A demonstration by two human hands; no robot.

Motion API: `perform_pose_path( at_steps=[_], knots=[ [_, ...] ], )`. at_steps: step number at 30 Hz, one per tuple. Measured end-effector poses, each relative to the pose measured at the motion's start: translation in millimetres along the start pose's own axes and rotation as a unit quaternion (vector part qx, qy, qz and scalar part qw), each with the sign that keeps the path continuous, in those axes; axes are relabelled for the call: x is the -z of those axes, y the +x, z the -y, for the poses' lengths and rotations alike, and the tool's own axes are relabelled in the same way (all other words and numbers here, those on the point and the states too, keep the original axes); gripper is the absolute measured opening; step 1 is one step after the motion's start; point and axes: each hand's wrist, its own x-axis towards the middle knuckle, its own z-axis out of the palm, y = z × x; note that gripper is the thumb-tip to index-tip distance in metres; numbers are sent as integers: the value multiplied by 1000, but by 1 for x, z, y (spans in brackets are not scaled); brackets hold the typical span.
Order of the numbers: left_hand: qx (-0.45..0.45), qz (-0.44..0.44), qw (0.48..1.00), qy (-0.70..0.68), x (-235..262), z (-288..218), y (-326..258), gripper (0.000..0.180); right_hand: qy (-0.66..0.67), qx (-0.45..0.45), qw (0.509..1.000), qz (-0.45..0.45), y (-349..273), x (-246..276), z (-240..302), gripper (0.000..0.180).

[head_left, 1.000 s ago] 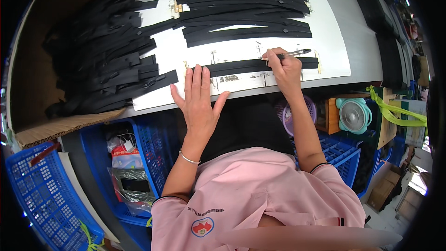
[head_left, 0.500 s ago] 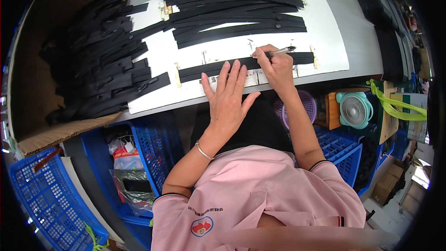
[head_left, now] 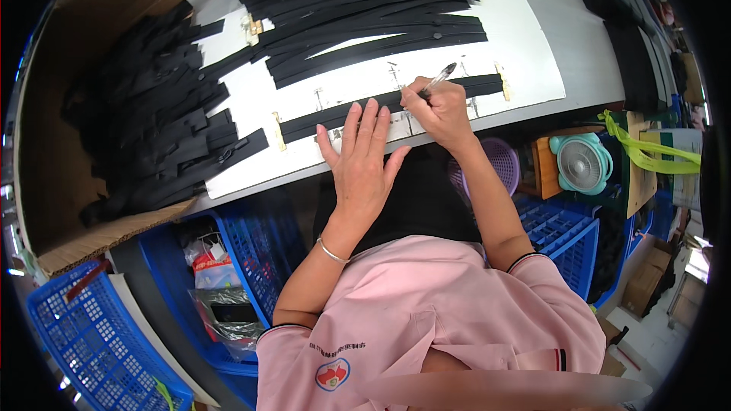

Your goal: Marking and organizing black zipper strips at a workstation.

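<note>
The bench (head_left: 586,53) is carrying a white template board (head_left: 525,46), and beyond the fingers black strips (head_left: 365,23) are lying fanned in stacks. One black strip (head_left: 335,114) is lying across the board, likely pinned flat for marking by the left hand (head_left: 364,160), whose fingers are spread and pressing, grasping nothing. The right hand (head_left: 442,110) is clenching a pen (head_left: 437,76), tip down on the strip.

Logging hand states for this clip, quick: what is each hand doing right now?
Left hand: open, flat, fingers on the black strap.
Right hand: closed on a pen, tip at the strap.
</note>
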Motion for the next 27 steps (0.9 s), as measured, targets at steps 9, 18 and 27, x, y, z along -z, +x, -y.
perform_pose_path(
  at_steps=[9,18,27],
  knots=[
    [4,14,1000,16,2,0,-1,64,148,-103,977,-114,-9,58,-4,19],
    [22,-29,999,-10,-7,-17,15,49,90,-177,974,-107,-9,88,-51,25],
    [-71,-68,985,-144,-54,-64,94,17,83,-139,978,-128,-9,79,-58,24]
  ],
)
